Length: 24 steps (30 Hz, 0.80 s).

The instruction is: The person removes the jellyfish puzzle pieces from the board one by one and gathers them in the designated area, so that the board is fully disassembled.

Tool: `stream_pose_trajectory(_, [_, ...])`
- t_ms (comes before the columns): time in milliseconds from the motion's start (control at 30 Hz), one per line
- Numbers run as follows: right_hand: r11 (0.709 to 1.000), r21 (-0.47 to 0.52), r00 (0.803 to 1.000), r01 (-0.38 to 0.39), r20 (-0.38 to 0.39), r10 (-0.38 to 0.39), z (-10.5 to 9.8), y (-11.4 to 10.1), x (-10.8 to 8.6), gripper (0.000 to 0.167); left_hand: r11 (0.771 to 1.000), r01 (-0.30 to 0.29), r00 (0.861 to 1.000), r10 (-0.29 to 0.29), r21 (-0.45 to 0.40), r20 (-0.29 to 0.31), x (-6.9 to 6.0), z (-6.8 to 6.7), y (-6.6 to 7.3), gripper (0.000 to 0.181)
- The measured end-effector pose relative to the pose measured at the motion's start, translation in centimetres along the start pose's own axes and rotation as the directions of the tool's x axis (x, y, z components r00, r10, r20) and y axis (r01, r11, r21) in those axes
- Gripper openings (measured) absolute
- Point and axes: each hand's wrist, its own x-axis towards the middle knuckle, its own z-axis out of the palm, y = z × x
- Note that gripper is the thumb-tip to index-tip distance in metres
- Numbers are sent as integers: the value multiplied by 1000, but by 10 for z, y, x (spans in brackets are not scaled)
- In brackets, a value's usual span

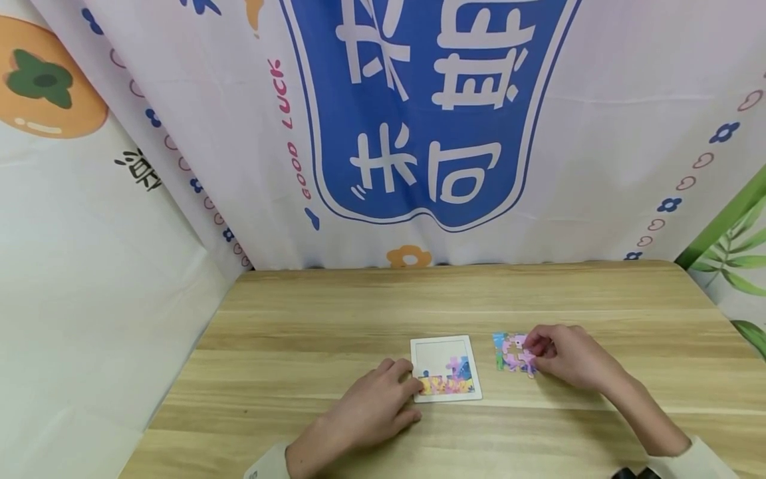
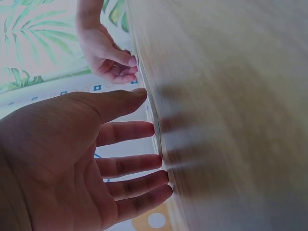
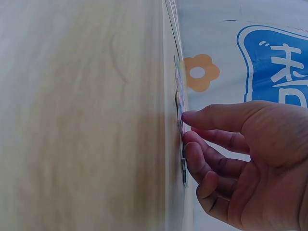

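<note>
A white square puzzle tray (image 1: 477,386) lies on the wooden table, with joined yellow, pink and blue puzzle pieces (image 1: 445,385) along its bottom and lower right. My left hand (image 1: 381,399) rests at the tray's left edge, its fingertips on the rim. In the left wrist view, that hand's fingers (image 2: 132,161) are fairly straight. To the right of the tray is a cluster of loose pink, blue and green pieces (image 1: 509,352). At the cluster's right side my right hand (image 1: 568,356) pinches a puzzle piece (image 3: 180,119) between thumb and fingers; the fingertips partly hide it.
The wooden table (image 1: 311,319) reaches back to a printed cloth (image 1: 598,166) hanging behind it. Another white cloth (image 1: 90,279) hangs along the left side. A small black object (image 1: 636,474) shows at the bottom edge, near the right sleeve.
</note>
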Motion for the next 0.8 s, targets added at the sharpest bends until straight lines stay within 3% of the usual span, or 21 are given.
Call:
stream_pose_trajectory(433, [1000,-22,1000,7,-14,-7,-3,-5,-1,15,1000,0,1000,0,-9,5,1,-1,0,33])
stream_pose_trajectory(800, [998,10,998,57,-5,-57,3,-25,7,13,1000,8,1000,-8,-24,16,1,-1,0,32])
